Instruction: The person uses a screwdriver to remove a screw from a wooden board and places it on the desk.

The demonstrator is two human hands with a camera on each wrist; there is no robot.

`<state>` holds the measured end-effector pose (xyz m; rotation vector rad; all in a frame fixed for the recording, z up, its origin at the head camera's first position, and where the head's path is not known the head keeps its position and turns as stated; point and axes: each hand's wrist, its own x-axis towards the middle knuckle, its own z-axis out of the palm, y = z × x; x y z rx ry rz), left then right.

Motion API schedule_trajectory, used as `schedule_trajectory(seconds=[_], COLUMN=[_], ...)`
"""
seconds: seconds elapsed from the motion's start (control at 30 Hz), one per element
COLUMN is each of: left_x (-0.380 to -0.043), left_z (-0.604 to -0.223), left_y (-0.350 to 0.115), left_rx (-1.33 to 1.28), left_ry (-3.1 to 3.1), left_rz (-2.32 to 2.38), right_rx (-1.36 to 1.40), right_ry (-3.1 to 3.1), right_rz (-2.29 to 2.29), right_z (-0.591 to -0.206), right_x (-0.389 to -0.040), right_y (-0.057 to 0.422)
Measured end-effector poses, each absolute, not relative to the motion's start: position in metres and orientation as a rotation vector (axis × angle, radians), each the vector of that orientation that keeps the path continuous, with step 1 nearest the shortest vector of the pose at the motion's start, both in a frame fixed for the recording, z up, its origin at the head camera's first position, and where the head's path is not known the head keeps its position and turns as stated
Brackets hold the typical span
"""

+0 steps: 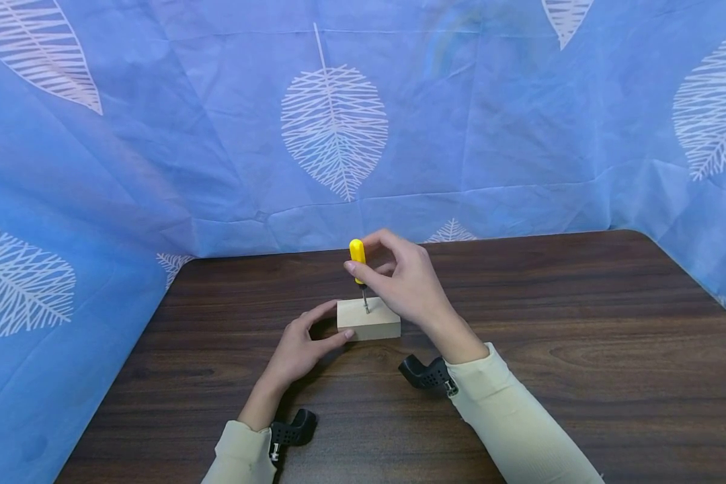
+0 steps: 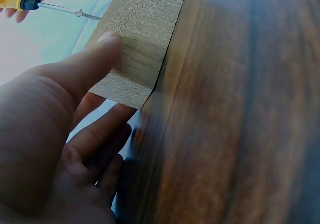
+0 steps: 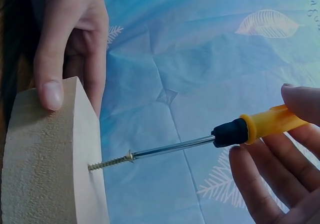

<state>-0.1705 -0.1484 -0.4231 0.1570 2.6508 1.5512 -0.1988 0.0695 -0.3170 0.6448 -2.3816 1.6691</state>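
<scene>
A pale wooden block lies on the dark table. My left hand grips its left end, thumb on the near side and fingers behind. A screw stands in the block's top face, most of its thread showing above the wood. Above it, my right hand holds a screwdriver with a yellow handle and black collar between thumb and fingers. In the right wrist view the metal shaft meets the screw's head, in line with it. The tip itself is hidden in the head.
The dark wood-grain table extends to both sides. A blue cloth with white leaf prints hangs behind and at the sides. Black wrist mounts sit by both sleeves, just above the tabletop.
</scene>
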Motion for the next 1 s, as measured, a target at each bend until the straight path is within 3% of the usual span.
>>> schedule_trajectory(seconds=[1.0], left_x=[-0.1702], left_z=[-0.4238], left_y=[-0.1485], left_rx=[0.145], left_ry=[2.667], left_rz=[1.537], right_rx=[0.64], right_ry=[-2.39], right_rz=[1.629], right_z=[-0.318], right_x=[-0.1957], right_y=[0.0679])
